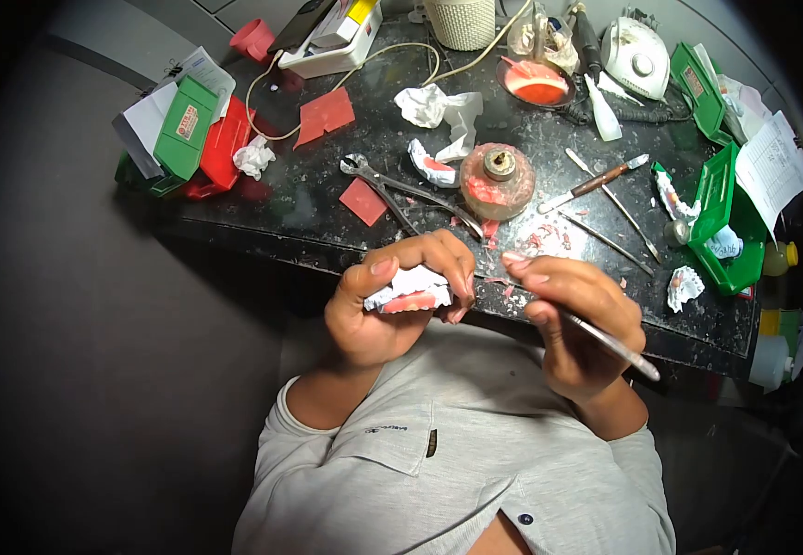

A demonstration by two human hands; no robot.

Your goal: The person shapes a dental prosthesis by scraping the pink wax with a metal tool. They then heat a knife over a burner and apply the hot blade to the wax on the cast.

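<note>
My left hand is closed round a white plaster dental model with a pink wax strip and small teeth along its lower edge. To its right, my right hand grips a thin metal tool, whose broad end sticks out below the palm; its other end is hidden by the fingers. The two hands are apart, both at the table's front edge. Beyond them stands a round spirit burner stained pink, with pink wax shavings scattered to its right.
Pliers lie left of the burner, near pink wax sheets. Several slim tools, one a brown-handled knife, lie at right. Green boxes stand at the right edge. A white mask and a wax dish are behind.
</note>
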